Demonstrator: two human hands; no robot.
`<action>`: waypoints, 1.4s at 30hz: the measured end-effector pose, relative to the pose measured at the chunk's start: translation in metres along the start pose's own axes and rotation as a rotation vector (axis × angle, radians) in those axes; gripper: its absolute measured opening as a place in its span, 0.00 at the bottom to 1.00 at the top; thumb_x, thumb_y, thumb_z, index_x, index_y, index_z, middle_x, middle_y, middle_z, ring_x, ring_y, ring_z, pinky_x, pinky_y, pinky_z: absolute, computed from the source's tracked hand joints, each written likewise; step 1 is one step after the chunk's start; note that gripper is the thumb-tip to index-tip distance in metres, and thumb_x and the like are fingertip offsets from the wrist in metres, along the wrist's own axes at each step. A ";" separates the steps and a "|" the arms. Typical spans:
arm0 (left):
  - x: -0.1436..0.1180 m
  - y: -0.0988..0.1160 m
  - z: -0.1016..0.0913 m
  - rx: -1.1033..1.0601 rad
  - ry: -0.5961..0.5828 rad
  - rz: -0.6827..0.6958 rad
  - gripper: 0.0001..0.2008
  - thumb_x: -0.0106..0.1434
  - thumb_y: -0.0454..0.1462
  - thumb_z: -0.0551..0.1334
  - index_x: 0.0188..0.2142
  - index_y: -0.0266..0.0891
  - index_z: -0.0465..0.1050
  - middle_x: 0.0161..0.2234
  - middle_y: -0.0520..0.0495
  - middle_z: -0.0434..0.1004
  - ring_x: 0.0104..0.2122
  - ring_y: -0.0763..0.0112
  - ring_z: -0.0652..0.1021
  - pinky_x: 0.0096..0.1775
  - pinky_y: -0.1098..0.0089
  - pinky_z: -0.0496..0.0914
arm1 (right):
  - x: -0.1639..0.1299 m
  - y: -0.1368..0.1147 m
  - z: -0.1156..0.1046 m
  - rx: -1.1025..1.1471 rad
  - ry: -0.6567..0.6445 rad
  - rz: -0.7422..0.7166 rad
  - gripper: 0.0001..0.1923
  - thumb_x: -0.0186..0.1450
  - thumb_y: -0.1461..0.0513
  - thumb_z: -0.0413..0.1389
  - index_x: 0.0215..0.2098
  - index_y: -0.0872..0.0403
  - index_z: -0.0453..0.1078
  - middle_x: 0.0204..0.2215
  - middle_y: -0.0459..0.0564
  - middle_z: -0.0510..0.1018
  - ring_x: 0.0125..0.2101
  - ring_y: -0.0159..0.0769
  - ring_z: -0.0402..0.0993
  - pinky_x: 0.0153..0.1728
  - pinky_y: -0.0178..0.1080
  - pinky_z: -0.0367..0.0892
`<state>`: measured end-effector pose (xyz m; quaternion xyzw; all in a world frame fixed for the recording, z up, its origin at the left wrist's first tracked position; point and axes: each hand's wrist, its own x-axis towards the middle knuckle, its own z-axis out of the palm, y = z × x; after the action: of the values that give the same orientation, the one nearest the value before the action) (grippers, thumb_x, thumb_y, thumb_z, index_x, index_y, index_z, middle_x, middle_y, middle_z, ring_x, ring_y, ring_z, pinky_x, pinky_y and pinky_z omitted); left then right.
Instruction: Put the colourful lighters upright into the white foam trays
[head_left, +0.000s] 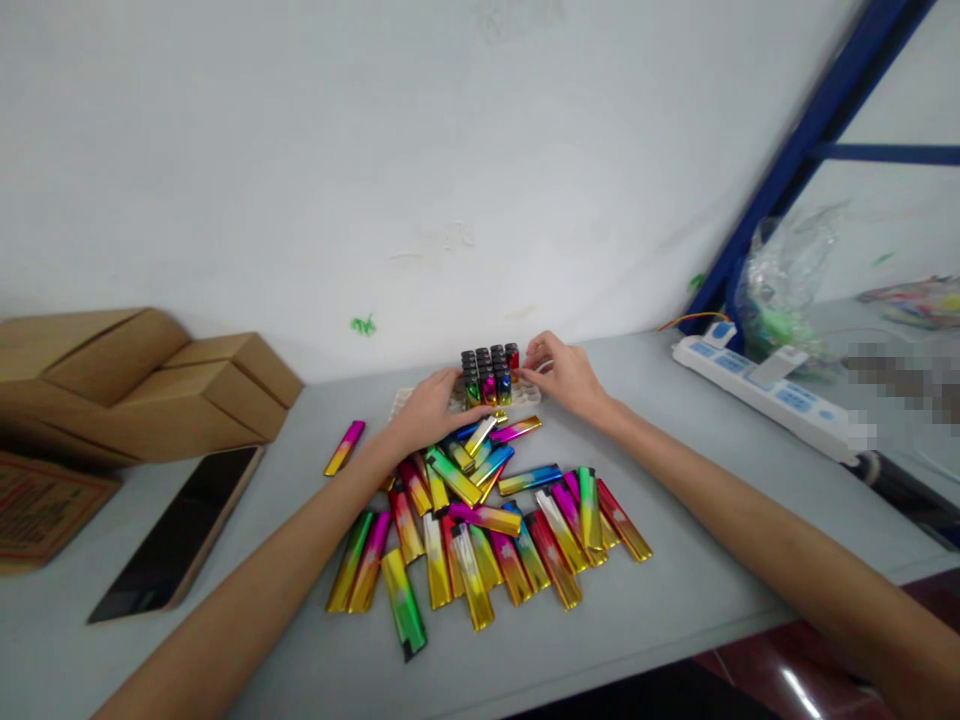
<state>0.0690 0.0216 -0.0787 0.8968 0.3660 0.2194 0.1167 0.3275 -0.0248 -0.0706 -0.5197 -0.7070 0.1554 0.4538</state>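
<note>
Black-topped lighters (489, 386) stand upright in close rows in a white tray (403, 398) with holes, near the wall. My left hand (435, 408) lies at the left side of these rows, fingers beside them and thumb stretched out in front, apart from the fingers. On the right side, my right hand (566, 375) has its thumb and forefinger at a red lighter (514, 360) at the end of a row; the fingertips partly hide it. Many loose shiny lighters (480, 520) in gold blended with red, green, blue, pink and silver lie heaped between my forearms.
Left of my arm, a dark-screened phone (180, 535) lies flat, with cardboard boxes (202, 395) behind it. A single pink and gold lighter (345, 447) lies apart. At right are a white power strip (765, 390), a blue metal frame (780, 170) and a clear plastic bag (787, 280).
</note>
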 end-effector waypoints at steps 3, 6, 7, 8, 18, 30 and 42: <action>0.000 0.000 0.000 0.005 -0.006 -0.001 0.36 0.62 0.63 0.62 0.55 0.36 0.70 0.53 0.34 0.77 0.53 0.46 0.77 0.56 0.50 0.71 | -0.009 -0.015 -0.015 -0.203 -0.096 -0.101 0.12 0.67 0.56 0.64 0.38 0.54 0.68 0.27 0.46 0.76 0.27 0.34 0.71 0.30 0.38 0.67; 0.000 -0.001 0.001 0.009 -0.010 0.011 0.35 0.63 0.62 0.61 0.53 0.36 0.71 0.52 0.35 0.77 0.52 0.46 0.77 0.55 0.51 0.71 | -0.024 -0.032 -0.024 -0.200 -0.353 -0.262 0.11 0.71 0.54 0.59 0.38 0.54 0.73 0.31 0.48 0.77 0.31 0.34 0.73 0.34 0.37 0.67; 0.000 -0.001 0.001 0.008 -0.010 0.014 0.35 0.63 0.62 0.61 0.53 0.36 0.71 0.52 0.35 0.77 0.52 0.46 0.77 0.55 0.51 0.71 | -0.028 -0.036 -0.024 -0.177 -0.436 -0.306 0.11 0.72 0.54 0.58 0.41 0.53 0.74 0.35 0.49 0.79 0.35 0.35 0.75 0.38 0.38 0.69; 0.000 -0.002 0.001 0.006 -0.009 0.015 0.34 0.63 0.62 0.61 0.52 0.36 0.71 0.51 0.35 0.77 0.51 0.46 0.77 0.55 0.51 0.71 | -0.033 -0.039 -0.023 -0.154 -0.496 -0.335 0.10 0.72 0.55 0.58 0.44 0.53 0.76 0.40 0.51 0.80 0.39 0.37 0.76 0.42 0.39 0.70; 0.000 -0.001 0.001 0.006 -0.003 0.010 0.32 0.64 0.61 0.62 0.52 0.37 0.71 0.51 0.35 0.77 0.50 0.48 0.77 0.54 0.52 0.71 | -0.036 -0.042 -0.018 -0.027 -0.549 -0.293 0.08 0.70 0.58 0.60 0.45 0.51 0.79 0.41 0.52 0.79 0.42 0.41 0.74 0.48 0.46 0.71; 0.000 -0.002 0.001 -0.019 -0.002 0.034 0.33 0.63 0.62 0.60 0.50 0.36 0.72 0.49 0.35 0.78 0.49 0.46 0.78 0.52 0.52 0.72 | -0.049 -0.075 -0.011 0.545 -0.527 0.125 0.15 0.73 0.49 0.54 0.46 0.51 0.67 0.25 0.39 0.65 0.22 0.28 0.58 0.21 0.34 0.59; 0.001 -0.002 0.001 -0.012 -0.004 0.028 0.31 0.63 0.62 0.60 0.50 0.38 0.71 0.48 0.36 0.78 0.49 0.47 0.78 0.51 0.52 0.72 | -0.052 -0.074 -0.003 0.185 -0.204 0.142 0.33 0.68 0.37 0.51 0.19 0.51 0.54 0.17 0.40 0.54 0.20 0.28 0.50 0.20 0.35 0.46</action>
<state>0.0684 0.0238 -0.0802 0.9017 0.3516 0.2214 0.1198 0.2887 -0.1012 -0.0425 -0.5057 -0.6937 0.3037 0.4133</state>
